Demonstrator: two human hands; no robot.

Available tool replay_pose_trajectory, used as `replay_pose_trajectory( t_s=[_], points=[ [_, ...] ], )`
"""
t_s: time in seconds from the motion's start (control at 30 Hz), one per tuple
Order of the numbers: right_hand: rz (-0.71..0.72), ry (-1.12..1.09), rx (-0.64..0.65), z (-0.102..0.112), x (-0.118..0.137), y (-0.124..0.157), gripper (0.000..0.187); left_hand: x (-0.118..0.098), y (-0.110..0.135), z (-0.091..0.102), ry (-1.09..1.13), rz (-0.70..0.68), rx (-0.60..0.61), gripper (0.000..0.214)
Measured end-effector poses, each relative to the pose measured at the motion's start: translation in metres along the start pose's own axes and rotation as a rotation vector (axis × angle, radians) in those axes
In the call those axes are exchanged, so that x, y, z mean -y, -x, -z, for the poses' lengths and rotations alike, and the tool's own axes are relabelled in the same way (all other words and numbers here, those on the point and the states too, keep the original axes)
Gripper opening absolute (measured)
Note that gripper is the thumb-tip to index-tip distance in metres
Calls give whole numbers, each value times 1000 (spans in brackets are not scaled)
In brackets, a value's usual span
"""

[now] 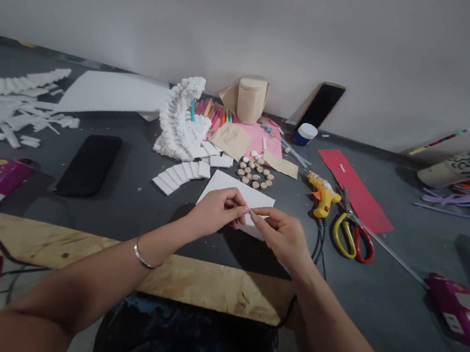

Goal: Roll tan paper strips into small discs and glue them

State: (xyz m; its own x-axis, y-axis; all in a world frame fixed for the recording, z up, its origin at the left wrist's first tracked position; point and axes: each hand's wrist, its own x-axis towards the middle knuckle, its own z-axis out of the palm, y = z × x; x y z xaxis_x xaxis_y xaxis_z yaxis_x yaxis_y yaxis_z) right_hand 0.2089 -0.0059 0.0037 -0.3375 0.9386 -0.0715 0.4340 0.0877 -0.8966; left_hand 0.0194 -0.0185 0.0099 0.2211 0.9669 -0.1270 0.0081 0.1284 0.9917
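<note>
My left hand (223, 211) and my right hand (281, 232) meet fingertip to fingertip above a white sheet (219, 184) near the table's front edge. Both are closed in a pinch on something small and pale, too tiny to name. Just beyond the sheet lies a ring of small round tan pieces (255, 184). To its left a curved row of white rectangular cards (180, 175) rests on the dark table. A yellow hot glue gun (323, 195) lies right of my right hand, with yellow-and-red handled scissors (349, 233) beside it.
A white bumpy sculpture (180, 117), a tan paper cylinder (251, 100) and a blue jar with a white lid (305, 133) stand at the back. A black phone (89, 165) lies left; another phone (321, 106) leans on the wall. A red paper strip (355, 188) lies right.
</note>
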Motion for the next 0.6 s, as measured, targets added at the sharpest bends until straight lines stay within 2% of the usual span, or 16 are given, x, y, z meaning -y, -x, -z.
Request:
replay_pose_trajectory(
  t_s=[0.07,0.17,0.27,0.4,0.6],
  points=[
    [33,25,-36,-2,1,1,33,3,0,-2,-35,-74,-76,23],
    [76,70,-81,-4,4,3,30,3,0,-4,-197,-257,-211,23],
    [114,115,-112,-6,7,5,29,2,2,-4,-374,-402,-270,18],
    [160,174,-133,-8,5,5,29,3,3,-4,-447,-479,-275,13],
    [229,263,-154,-6,2,6,26,8,3,-5,-441,-504,-277,11]
  ],
)
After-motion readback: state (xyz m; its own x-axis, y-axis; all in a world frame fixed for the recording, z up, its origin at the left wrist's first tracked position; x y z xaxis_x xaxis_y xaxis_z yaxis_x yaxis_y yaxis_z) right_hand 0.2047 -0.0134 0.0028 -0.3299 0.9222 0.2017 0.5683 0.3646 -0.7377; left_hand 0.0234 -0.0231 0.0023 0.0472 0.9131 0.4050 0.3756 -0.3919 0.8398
